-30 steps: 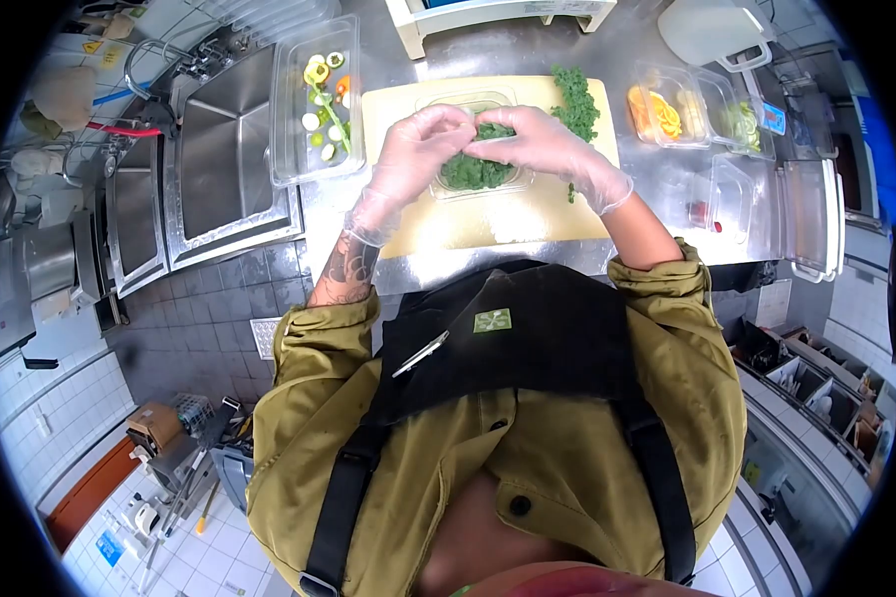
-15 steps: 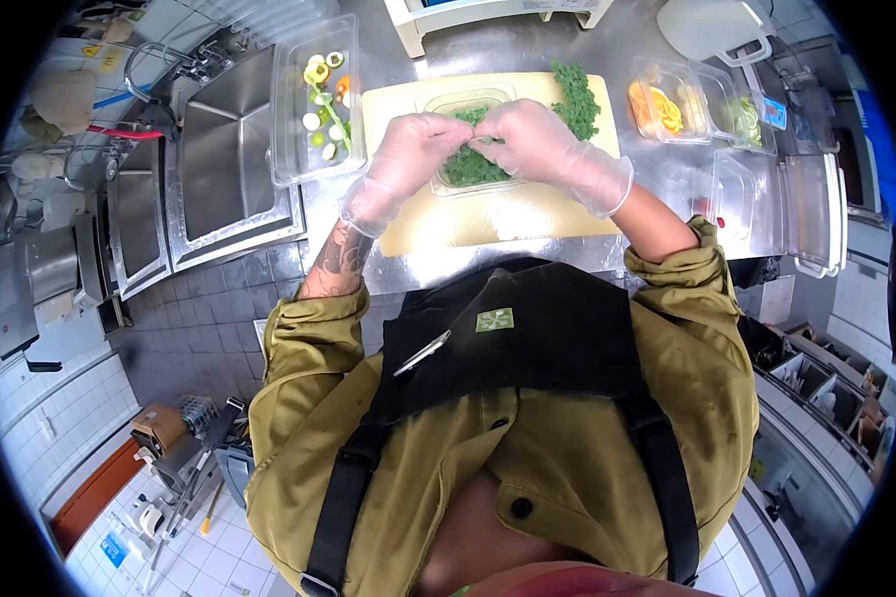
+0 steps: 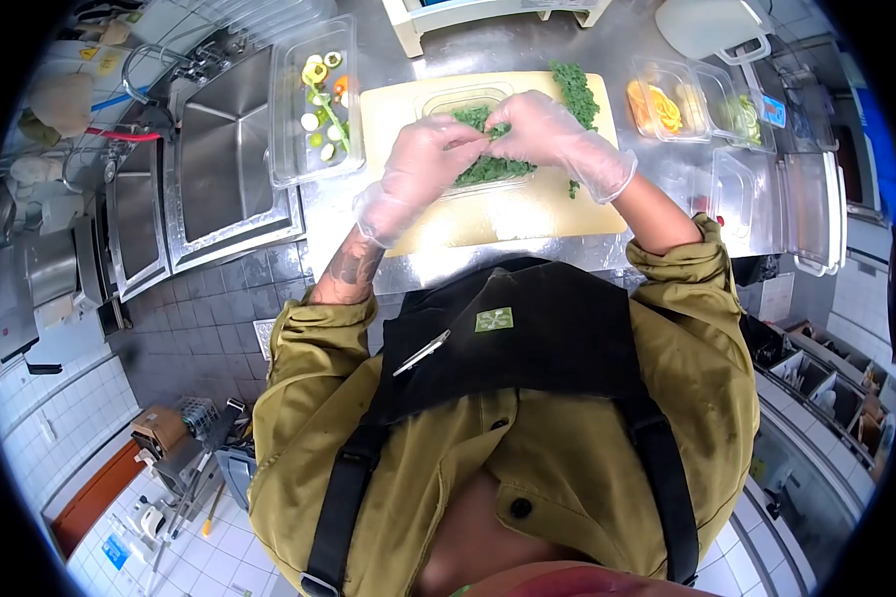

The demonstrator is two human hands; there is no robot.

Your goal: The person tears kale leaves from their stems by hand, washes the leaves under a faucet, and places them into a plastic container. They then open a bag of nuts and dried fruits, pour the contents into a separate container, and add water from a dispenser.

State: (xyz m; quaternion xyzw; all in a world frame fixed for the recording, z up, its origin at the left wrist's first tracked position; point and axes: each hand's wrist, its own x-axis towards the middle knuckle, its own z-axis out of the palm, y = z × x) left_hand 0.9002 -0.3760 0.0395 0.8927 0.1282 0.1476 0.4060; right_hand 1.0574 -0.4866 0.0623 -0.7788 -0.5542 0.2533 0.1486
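Gloves of thin clear plastic cover both hands; the left hand (image 3: 423, 164) and the right hand (image 3: 551, 134) are raised side by side over a pale cutting board (image 3: 498, 217), their fingertips meeting in the middle. The fingers of each hand are drawn together and pinched on a tuft of the leafy greens (image 3: 503, 169); the tuft sits between the two sets of fingertips, and the thumbs are hidden from this angle. Most of the leafy greens lie in a shallow clear tub (image 3: 446, 99) that stands on the board, directly below the hands; the hands cover much of it. A loose pile of greens (image 3: 573, 88) lies on the far right corner of the board, just beside the right hand; one small scrap (image 3: 572, 187) lies on the board near the right wrist.

The board rests on a steel counter (image 3: 488, 45). To its left stands a long clear tray (image 3: 291, 149) with sliced vegetables at its far end; beyond that is a steel sink (image 3: 224, 149). To the right of the board stand a tub of orange slices (image 3: 657, 107) and, next to it, a tub of pale green pieces (image 3: 739, 117). The person wears an olive jacket (image 3: 567, 468) under a black apron (image 3: 528, 343); the left forearm is bare and tattooed.
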